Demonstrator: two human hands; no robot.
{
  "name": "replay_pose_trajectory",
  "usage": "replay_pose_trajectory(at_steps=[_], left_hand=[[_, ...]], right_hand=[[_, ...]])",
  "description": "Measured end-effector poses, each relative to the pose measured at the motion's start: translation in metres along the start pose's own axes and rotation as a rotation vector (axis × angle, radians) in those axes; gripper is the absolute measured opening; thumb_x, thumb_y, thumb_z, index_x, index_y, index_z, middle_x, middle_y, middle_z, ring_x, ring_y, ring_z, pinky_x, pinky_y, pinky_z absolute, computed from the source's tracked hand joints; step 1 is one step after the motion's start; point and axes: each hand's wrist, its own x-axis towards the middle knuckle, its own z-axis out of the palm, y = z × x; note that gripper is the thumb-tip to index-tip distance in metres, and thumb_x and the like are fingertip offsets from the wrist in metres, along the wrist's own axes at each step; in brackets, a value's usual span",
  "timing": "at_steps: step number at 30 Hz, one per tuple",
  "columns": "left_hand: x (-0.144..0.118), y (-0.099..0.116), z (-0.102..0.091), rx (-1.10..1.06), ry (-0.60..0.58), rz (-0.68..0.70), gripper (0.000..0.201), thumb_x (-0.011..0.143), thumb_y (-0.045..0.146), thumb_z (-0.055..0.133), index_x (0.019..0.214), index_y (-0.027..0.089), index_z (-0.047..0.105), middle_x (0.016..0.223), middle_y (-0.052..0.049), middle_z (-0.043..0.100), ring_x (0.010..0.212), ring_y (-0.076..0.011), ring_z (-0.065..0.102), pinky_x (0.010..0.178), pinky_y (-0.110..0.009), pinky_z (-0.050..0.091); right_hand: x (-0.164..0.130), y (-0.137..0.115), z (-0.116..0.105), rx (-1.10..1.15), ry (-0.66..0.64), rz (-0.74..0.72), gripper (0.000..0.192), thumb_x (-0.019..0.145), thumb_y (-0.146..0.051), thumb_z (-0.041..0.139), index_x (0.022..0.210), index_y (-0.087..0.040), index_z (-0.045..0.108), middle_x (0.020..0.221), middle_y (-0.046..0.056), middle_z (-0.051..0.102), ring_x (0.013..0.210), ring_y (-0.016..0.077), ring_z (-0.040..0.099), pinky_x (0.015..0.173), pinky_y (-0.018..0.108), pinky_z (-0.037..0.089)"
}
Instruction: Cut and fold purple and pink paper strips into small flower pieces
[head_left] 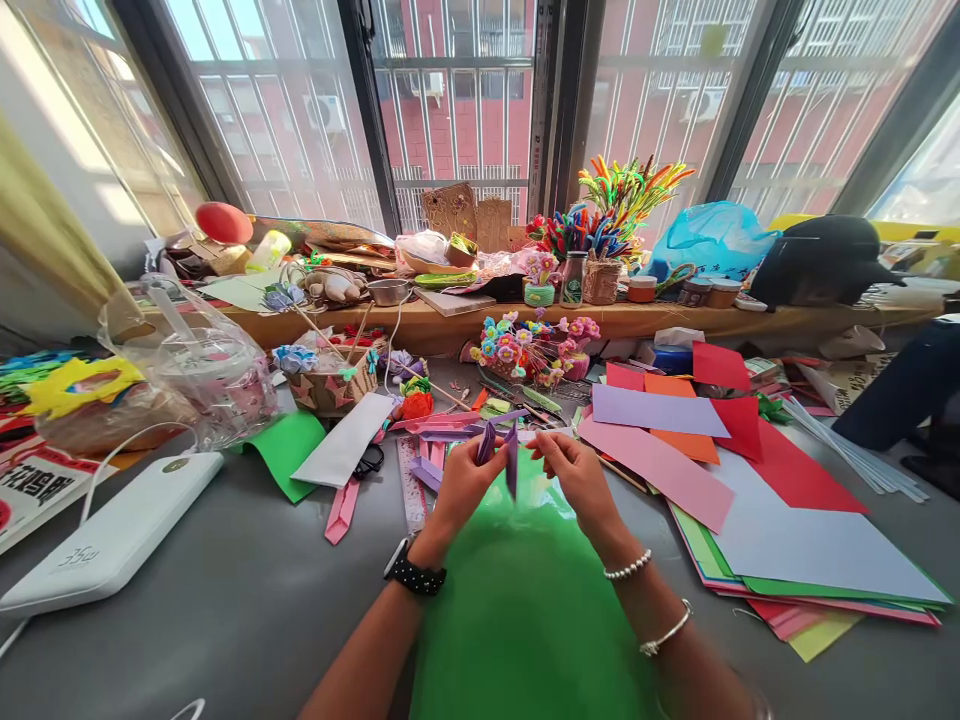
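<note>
My left hand (466, 488) is closed on a folded purple paper piece (512, 468), which stands up between thumb and fingers. Just right of it, my right hand (576, 478) is pinched, thumb against fingers. What the right fingertips hold, if anything, is too small to make out. Both hands are above a shiny green sheet (525, 610). Beyond the left hand lie folded purple paper strips (427, 473) and a folded pink strip (343, 512). A clear ruler (412, 490) lies left of that hand, near dark-handled scissors (369, 461).
Coloured paper sheets (817, 545) are stacked at right, beside white sticks (855, 450). At left are a white power bank (112, 535) and a plastic-wrapped cup (217, 370). A basket (330, 385) and craft flowers (510, 345) stand behind, below a crowded window ledge (435, 322).
</note>
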Motion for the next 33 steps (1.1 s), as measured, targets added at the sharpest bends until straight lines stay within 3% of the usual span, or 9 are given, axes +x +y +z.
replay_pose_trajectory(at_steps=[4,8,14,16,18,22,24,27,33], left_hand=[[0.003,0.009,-0.012,0.399,-0.115,0.240,0.022,0.073,0.032,0.052,0.062,0.014,0.061,0.051,0.003,0.051,0.048,-0.0091,0.040,0.047,-0.021,0.027],[0.002,0.016,-0.015,0.531,-0.108,0.325,0.020,0.076,0.029,0.050,0.074,0.015,0.065,0.068,-0.003,0.065,0.058,-0.0132,0.052,0.055,-0.022,0.034],[0.000,0.013,-0.008,0.492,0.177,0.283,0.017,0.072,0.031,0.057,0.080,0.017,0.065,0.070,-0.003,0.066,0.058,-0.0131,0.053,0.057,-0.023,0.036],[-0.001,0.012,-0.006,0.376,0.339,0.229,0.021,0.071,0.034,0.058,0.081,0.017,0.064,0.065,-0.001,0.062,0.054,-0.0115,0.049,0.057,-0.023,0.036],[-0.002,0.011,-0.004,0.192,0.406,0.140,0.024,0.070,0.039,0.058,0.074,0.016,0.062,0.056,0.002,0.054,0.048,-0.0094,0.043,0.051,-0.021,0.035],[-0.005,0.008,0.003,-0.154,0.273,-0.021,0.030,0.067,0.045,0.059,0.060,0.015,0.055,0.046,0.007,0.037,0.040,-0.0058,0.029,0.041,-0.020,0.026],[-0.007,0.008,0.006,-0.244,0.297,-0.039,0.028,0.065,0.043,0.061,0.063,0.016,0.053,0.045,0.009,0.033,0.039,-0.0049,0.026,0.039,-0.019,0.023],[-0.009,0.009,0.009,-0.290,0.339,-0.030,0.028,0.064,0.041,0.063,0.061,0.017,0.049,0.045,0.010,0.030,0.039,-0.0040,0.024,0.038,-0.018,0.022],[-0.012,0.011,0.019,-0.259,0.098,-0.079,0.031,0.063,0.044,0.063,0.065,0.014,0.059,0.043,0.007,0.039,0.039,-0.0047,0.028,0.038,-0.020,0.022]], right_hand=[[0.006,-0.007,-0.009,-0.014,-0.053,-0.044,0.034,0.073,-0.046,0.052,0.077,-0.015,0.065,0.061,0.002,0.059,0.049,0.0105,0.047,0.045,0.022,0.036],[0.005,-0.013,-0.012,-0.091,-0.130,-0.074,0.021,0.068,-0.036,0.062,0.073,-0.016,0.066,0.067,0.003,0.064,0.059,0.0136,0.053,0.053,0.023,0.041],[0.003,-0.007,-0.011,-0.023,-0.053,0.000,0.019,0.066,-0.033,0.064,0.069,-0.014,0.062,0.055,0.000,0.057,0.046,0.0108,0.049,0.044,0.022,0.040],[0.003,-0.004,-0.010,0.036,0.042,0.017,0.021,0.067,-0.035,0.062,0.070,-0.015,0.061,0.056,-0.001,0.056,0.048,0.0108,0.049,0.045,0.023,0.041],[0.003,-0.001,-0.008,0.120,0.122,0.047,0.024,0.068,-0.038,0.061,0.071,-0.015,0.060,0.058,-0.001,0.055,0.051,0.0109,0.050,0.047,0.022,0.041],[0.002,0.002,-0.002,0.270,0.239,0.109,0.028,0.067,-0.043,0.060,0.070,-0.016,0.058,0.067,0.000,0.055,0.060,0.0117,0.050,0.054,0.023,0.043],[0.001,0.001,0.000,0.288,0.299,0.091,0.027,0.067,-0.043,0.060,0.071,-0.016,0.057,0.068,-0.001,0.054,0.062,0.0114,0.048,0.055,0.023,0.042],[0.000,-0.002,0.000,0.238,0.404,0.052,0.026,0.068,-0.043,0.059,0.071,-0.017,0.056,0.066,-0.002,0.051,0.060,0.0104,0.044,0.054,0.022,0.038],[-0.003,-0.002,0.005,0.225,0.390,0.049,0.028,0.071,-0.044,0.055,0.072,-0.016,0.055,0.066,0.000,0.051,0.058,0.0112,0.043,0.049,0.022,0.034]])
